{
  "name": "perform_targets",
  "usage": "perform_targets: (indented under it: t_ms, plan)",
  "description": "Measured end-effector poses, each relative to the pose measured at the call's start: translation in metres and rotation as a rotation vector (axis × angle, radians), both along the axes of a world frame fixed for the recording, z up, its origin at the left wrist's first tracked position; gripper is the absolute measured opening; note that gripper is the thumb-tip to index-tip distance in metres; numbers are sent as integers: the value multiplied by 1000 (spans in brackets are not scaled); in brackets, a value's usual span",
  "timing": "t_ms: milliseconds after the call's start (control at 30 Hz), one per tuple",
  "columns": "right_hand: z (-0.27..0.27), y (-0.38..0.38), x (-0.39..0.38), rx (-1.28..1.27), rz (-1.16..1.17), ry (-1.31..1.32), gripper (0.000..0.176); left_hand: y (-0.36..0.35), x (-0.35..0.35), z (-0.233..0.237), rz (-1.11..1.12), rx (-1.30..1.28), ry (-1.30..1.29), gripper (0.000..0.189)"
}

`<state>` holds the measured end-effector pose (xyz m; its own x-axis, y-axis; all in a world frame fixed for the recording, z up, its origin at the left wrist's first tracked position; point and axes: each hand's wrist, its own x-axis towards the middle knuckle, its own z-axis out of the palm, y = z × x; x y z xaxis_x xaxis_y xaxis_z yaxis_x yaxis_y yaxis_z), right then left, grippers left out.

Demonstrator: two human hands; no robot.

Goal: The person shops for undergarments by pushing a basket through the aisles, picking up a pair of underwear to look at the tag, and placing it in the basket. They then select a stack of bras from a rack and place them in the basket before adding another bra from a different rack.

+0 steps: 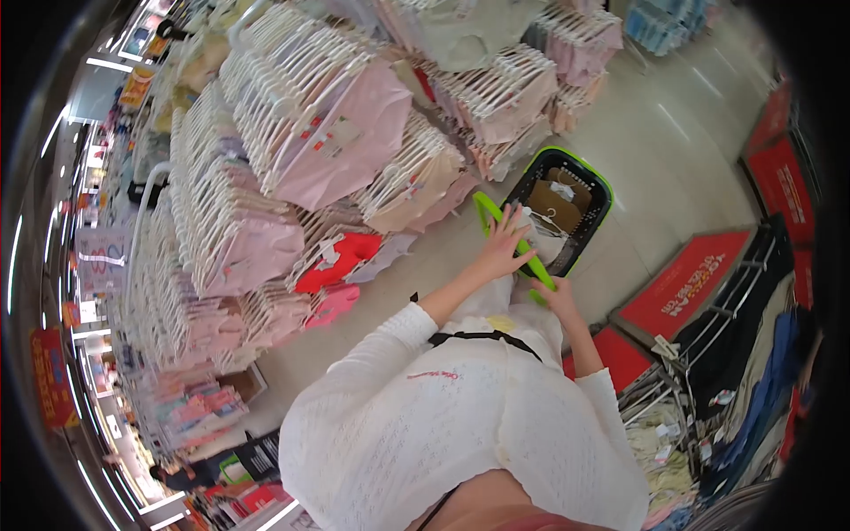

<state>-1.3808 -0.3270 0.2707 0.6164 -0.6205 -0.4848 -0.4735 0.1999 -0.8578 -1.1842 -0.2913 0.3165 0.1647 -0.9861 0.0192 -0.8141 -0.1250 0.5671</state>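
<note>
A black shopping basket (606, 190) with a bright green rim is in front of my body. Its green handle (537, 265) slants along the near side. My left hand (506, 241) lies across the handle with its fingers stretched and spread. At the handle's lower end, my right hand (556, 297) is closed around it, the fingertips partly hidden. Inside the basket are a brown item (558, 202) with a white tag and a white garment (547, 243) on a small hanger.
Racks of pink underwear (345, 133) on white hangers fill the left and top. A red garment (341, 263) hangs lower down. On the right are red sign panels (686, 283) and a metal rack of dark trousers (735, 354). Pale tiled floor (660, 177) runs beyond the basket.
</note>
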Motion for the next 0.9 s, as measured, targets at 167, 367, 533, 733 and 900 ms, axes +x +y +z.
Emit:
perform_targets:
  t_ms: [167, 367, 533, 733, 900]
  plan:
    - [18, -32, -1, -16, 50, 29, 33, -11, 35, -3, 147, -144, 205, 46]
    - [38, -62, 16, -134, 163, 109, 35, -2, 112, 77, 552, -478, 162, 34]
    - [18, -102, 8, -125, 203, 241, 35, 27, 166, 142, 682, -759, -366, 29]
    - [-4, -140, -1, -126, 158, 237, 34, 50, 209, 171, 873, -953, -435, 25]
    - [22, -164, 39, -245, 199, 293, 35, 50, 210, 183, 994, -891, -489, 31]
